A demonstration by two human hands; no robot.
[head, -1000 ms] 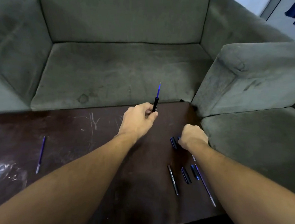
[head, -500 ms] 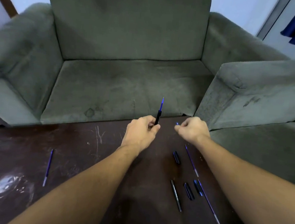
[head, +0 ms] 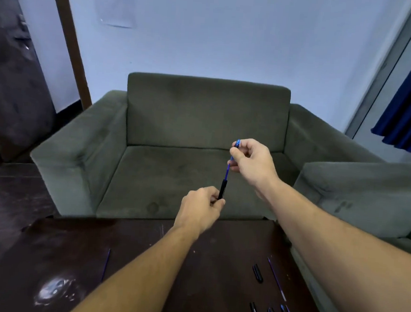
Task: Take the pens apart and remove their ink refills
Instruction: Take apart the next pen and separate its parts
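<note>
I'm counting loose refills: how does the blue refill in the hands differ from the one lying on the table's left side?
The held refill stands nearly upright in the air; the table refill lies flat on the table. The right hand pinches the held refill, its lower end inside the black barrel gripped by the left hand; the table refill lies loose, untouched. Both are thin and blue.

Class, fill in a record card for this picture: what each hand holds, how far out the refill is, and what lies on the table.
left hand: grips the black barrel
right hand: pinches the blue refill near its top
refill state: partly drawn out, lower end inside the barrel
table: loose refill at left, loose refill at right, dark pen parts
</note>
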